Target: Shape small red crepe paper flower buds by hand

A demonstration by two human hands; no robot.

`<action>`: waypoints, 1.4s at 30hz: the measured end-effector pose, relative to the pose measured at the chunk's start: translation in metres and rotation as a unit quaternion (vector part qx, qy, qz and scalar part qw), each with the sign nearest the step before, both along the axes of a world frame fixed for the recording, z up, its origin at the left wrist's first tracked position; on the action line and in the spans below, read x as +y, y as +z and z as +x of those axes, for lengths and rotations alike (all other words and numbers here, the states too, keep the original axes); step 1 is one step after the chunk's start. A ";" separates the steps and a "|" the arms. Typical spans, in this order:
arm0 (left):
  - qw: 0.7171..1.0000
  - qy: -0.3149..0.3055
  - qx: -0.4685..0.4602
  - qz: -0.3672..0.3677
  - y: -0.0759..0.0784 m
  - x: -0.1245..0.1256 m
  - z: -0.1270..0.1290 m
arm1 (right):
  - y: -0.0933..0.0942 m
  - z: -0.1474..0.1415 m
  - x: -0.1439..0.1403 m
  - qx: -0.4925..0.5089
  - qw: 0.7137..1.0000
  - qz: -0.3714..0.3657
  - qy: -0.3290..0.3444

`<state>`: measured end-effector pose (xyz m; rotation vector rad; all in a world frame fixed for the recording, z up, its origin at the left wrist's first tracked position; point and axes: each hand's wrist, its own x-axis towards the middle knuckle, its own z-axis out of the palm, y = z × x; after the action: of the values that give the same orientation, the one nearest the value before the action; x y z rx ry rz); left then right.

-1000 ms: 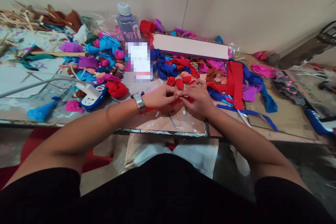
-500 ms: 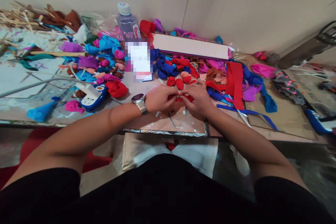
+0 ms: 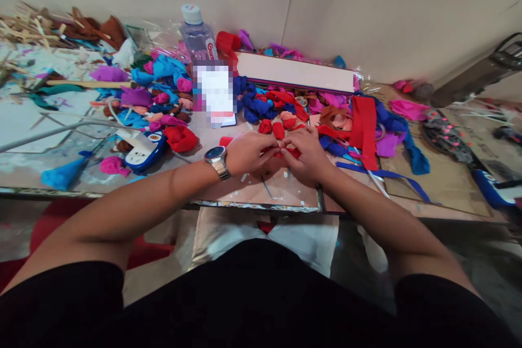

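My left hand (image 3: 253, 152), with a metal watch (image 3: 216, 156) on its wrist, pinches a piece of red crepe paper (image 3: 293, 151) low over the table. Thumb and fingertips of my right hand (image 3: 305, 153) close on the same red paper, meeting the left fingertips. Much of the paper is hidden behind the fingers. Just beyond the hands lie small rolled red pieces (image 3: 278, 130) and a peach one (image 3: 288, 119). Another bit of red (image 3: 225, 142) shows beside the left wrist.
Crumpled blue paper (image 3: 256, 109) and other coloured scraps cover the back of the table. A phone (image 3: 216, 92), a water bottle (image 3: 198, 35) and a power strip (image 3: 144, 151) stand left. A long white box (image 3: 296, 70) lies behind. Red strips (image 3: 364, 133) hang right.
Both hands stay in nearly the same place, with fingertips shifting slightly on the red crepe paper. Left of the watch hand, a bit of red has come into sight at the wrist.
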<state>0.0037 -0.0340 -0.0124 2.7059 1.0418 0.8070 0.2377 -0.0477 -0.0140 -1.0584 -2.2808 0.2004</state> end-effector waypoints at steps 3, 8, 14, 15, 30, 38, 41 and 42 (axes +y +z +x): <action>1.000 -0.001 -0.002 -0.004 -0.001 0.002 -0.001 | -0.002 0.001 0.001 0.006 1.000 0.005 -0.004; 1.000 -0.007 -0.006 -0.013 -0.003 0.003 -0.001 | -0.003 0.002 0.001 -0.004 1.000 0.016 0.004; 0.999 -0.032 -0.024 -0.028 0.000 0.000 0.000 | 0.001 0.000 0.000 -0.018 1.000 -0.013 0.007; 0.999 -0.035 -0.026 -0.031 -0.001 0.000 0.000 | 0.002 -0.001 0.000 -0.018 1.000 -0.017 0.008; 0.999 -0.031 -0.004 -0.028 -0.001 0.001 0.001 | 0.003 0.000 0.000 -0.024 0.999 -0.014 0.018; 0.998 -0.031 -0.002 -0.059 0.004 0.001 -0.002 | 0.002 0.002 0.002 -0.002 1.000 -0.014 0.001; 0.997 -0.008 0.029 -0.067 0.007 0.003 -0.003 | 0.000 0.004 0.004 0.011 1.000 -0.016 -0.018; 0.997 0.002 0.041 -0.068 0.007 0.003 -0.003 | 0.000 0.004 0.005 0.013 0.999 -0.018 -0.025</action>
<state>0.0005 -0.0308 -0.0053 2.6414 1.0777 0.6073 0.2419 -0.0430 -0.0144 -1.1231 -2.2326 0.2333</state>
